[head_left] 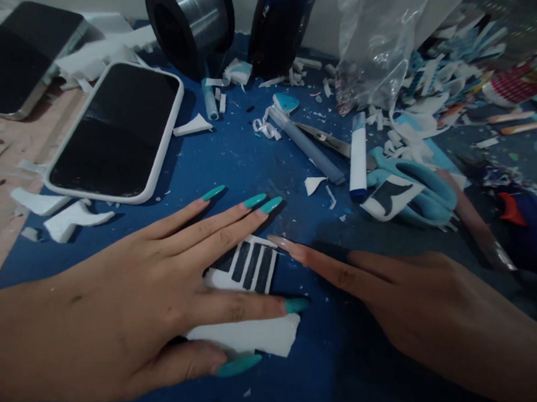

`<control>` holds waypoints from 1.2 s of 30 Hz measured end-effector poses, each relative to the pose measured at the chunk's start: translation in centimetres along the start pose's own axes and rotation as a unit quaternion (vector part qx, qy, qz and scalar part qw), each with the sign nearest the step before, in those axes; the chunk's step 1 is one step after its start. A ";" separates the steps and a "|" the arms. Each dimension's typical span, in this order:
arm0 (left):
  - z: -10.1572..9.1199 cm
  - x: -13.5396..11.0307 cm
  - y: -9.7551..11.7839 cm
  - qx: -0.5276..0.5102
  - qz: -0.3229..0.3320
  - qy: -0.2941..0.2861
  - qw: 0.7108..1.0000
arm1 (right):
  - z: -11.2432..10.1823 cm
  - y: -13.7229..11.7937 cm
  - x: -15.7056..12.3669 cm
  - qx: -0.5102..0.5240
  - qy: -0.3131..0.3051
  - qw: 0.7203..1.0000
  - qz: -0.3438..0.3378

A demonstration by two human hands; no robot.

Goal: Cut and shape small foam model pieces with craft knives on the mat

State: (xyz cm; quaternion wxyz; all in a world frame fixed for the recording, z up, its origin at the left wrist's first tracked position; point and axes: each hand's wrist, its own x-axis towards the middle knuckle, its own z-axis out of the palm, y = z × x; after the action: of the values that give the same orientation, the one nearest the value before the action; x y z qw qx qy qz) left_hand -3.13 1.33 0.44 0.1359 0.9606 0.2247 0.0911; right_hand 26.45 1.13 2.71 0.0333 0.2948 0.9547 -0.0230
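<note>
The left grip [132, 298] lies flat with fingers spread, pressing a white foam piece [255, 326] with black stripes onto the blue counter [228, 161]. The right grip [417, 313] points one finger, its tip touching the foam piece's upper right edge. Beyond sit a phone [117, 132], blue scissors [416, 189] and a Pepsi bottle [282, 20].

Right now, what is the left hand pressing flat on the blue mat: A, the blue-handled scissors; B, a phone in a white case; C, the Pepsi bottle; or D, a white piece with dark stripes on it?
D: the left hand lies spread over the white piece with dark stripes, while the phone, scissors and Pepsi bottle lie farther up the blue mat, untouched.
</note>
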 end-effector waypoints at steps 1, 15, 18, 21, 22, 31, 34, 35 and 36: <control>0.1 -0.1 0.2 -0.005 -0.014 0.001 1.000 | 0.0 0.0 0.1 0.000 0.000 1.000 -0.002; -0.2 0.0 0.7 0.045 -0.035 -0.036 0.998 | -0.6 -0.3 -0.3 -0.007 -0.001 1.000 0.009; -0.2 0.0 0.8 0.048 -0.034 -0.035 0.998 | -1.0 -0.1 -0.6 -0.019 0.012 1.000 0.008; -0.3 0.0 0.7 0.049 -0.030 -0.033 0.998 | -1.3 0.0 -1.0 -0.042 0.007 0.999 0.006; -0.3 0.0 0.6 0.046 -0.032 -0.030 0.998 | -1.3 0.0 -1.0 -0.048 0.000 0.999 0.005; -0.1 0.0 -0.4 -0.015 -0.010 -0.003 1.000 | -0.8 1.0 -0.4 -0.035 0.050 0.995 0.084; 0.0 -0.2 -0.4 -0.019 -0.013 0.000 1.000 | -0.6 1.1 -0.4 0.042 0.071 0.990 0.113; -0.1 -0.2 -0.3 -0.021 -0.010 0.002 1.000 | -0.6 1.0 -0.4 0.048 0.073 0.990 0.108; -0.3 -0.2 -0.2 -0.023 -0.009 0.000 1.000 | -0.6 0.9 -0.5 0.046 0.070 0.992 0.094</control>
State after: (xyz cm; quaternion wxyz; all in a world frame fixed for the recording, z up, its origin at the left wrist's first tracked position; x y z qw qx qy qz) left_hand -3.48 1.43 0.64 0.1591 0.9550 0.2313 0.0954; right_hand 27.35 1.65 3.30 -0.0450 0.3857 0.9205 -0.0433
